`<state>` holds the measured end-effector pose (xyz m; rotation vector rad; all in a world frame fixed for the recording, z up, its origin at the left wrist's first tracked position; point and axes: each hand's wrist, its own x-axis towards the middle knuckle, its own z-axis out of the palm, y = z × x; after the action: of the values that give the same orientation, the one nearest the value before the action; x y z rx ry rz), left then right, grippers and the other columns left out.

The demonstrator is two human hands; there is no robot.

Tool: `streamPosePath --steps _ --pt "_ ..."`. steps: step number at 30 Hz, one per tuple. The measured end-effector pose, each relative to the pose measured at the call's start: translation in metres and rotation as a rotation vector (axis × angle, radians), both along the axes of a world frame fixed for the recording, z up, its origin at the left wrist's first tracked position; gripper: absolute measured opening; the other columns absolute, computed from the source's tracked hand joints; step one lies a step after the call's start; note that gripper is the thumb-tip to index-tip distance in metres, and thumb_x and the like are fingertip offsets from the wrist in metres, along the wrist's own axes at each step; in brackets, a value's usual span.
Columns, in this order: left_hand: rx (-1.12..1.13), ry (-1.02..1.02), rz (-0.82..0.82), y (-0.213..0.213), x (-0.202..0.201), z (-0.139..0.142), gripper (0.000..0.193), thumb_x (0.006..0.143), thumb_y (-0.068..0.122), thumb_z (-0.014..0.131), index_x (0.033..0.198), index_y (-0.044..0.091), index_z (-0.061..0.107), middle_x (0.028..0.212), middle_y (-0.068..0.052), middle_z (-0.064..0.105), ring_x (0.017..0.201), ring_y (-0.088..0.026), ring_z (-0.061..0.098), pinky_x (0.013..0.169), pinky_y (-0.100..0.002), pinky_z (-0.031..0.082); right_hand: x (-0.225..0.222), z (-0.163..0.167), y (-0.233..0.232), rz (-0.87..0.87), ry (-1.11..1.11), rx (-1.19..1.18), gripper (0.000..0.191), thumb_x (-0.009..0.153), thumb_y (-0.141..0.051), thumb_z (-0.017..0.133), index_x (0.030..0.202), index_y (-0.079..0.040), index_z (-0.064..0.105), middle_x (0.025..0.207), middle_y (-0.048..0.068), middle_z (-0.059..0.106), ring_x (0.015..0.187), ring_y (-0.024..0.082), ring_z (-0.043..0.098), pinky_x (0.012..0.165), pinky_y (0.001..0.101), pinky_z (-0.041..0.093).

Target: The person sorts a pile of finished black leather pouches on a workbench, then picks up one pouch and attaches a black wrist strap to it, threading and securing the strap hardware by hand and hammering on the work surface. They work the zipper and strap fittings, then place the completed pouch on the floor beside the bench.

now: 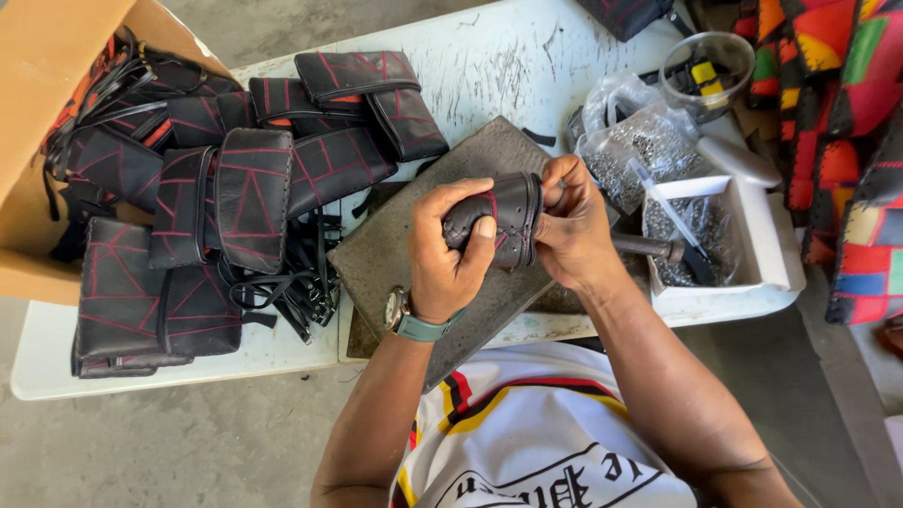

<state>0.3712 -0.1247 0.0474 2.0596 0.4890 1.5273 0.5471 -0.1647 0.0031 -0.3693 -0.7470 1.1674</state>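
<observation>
A small black leather pouch (508, 212) with red stitching is held between both hands above a grey stone slab (395, 249). My left hand (450, 249), with a wristwatch on it, wraps around the pouch's left end, thumb on top. My right hand (574, 226) grips the pouch's right, open end, fingers curled at its rim. A hammer (658, 249) lies just right of my right hand, its handle partly hidden by it.
A heap of black pouches with red stitching (226, 198) and loose black straps (296, 282) covers the white table's (489, 66) left side. A cardboard box (38, 113) holds more. A white tray (752, 254), bags of small metal parts (649, 150), a clear tub (705, 71) and colourful patchwork bags (837, 122) stand right.
</observation>
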Motion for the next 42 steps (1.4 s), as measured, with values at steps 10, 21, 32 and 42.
streamPosePath --steps 10,21,32,42 --pt "0.017 -0.053 -0.087 0.004 -0.001 -0.009 0.035 0.105 0.006 0.064 0.133 0.003 0.044 0.130 -0.017 0.067 0.116 -0.026 0.069 0.098 -0.036 0.057 0.004 0.004 -0.011 0.201 0.173 -0.071 0.038 0.096 0.009 0.079 0.121 -0.004 0.053 0.106 0.010 0.069 0.095 0.017 0.069 0.083 0.0305 0.057" --pt "0.101 -0.073 -0.055 0.009 0.005 -0.018 0.036 0.104 0.003 0.063 0.132 0.005 0.041 0.131 -0.021 0.066 0.118 -0.032 0.069 0.099 -0.041 0.057 -0.008 0.014 -0.013 0.182 0.137 -0.180 0.041 0.087 0.006 0.078 0.119 -0.008 0.055 0.114 0.010 0.070 0.107 0.022 0.070 0.097 0.0407 0.058" --pt "-0.265 -0.100 0.032 -0.002 0.004 0.000 0.025 0.095 0.004 0.077 0.116 0.002 0.063 0.124 -0.013 0.071 0.106 -0.018 0.069 0.093 -0.031 0.057 -0.014 -0.003 -0.005 -0.081 0.037 -0.184 0.037 0.088 0.017 0.071 0.108 -0.010 0.055 0.105 0.007 0.072 0.096 0.015 0.071 0.089 0.0303 0.057" --pt "-0.151 -0.110 -0.050 0.005 -0.002 0.000 0.026 0.093 0.001 0.080 0.114 0.002 0.064 0.121 -0.013 0.073 0.112 -0.019 0.070 0.115 -0.039 0.050 -0.010 -0.002 0.002 0.333 0.242 -0.192 0.047 0.085 -0.007 0.076 0.129 -0.003 0.058 0.122 0.013 0.070 0.112 0.024 0.070 0.102 0.0414 0.056"
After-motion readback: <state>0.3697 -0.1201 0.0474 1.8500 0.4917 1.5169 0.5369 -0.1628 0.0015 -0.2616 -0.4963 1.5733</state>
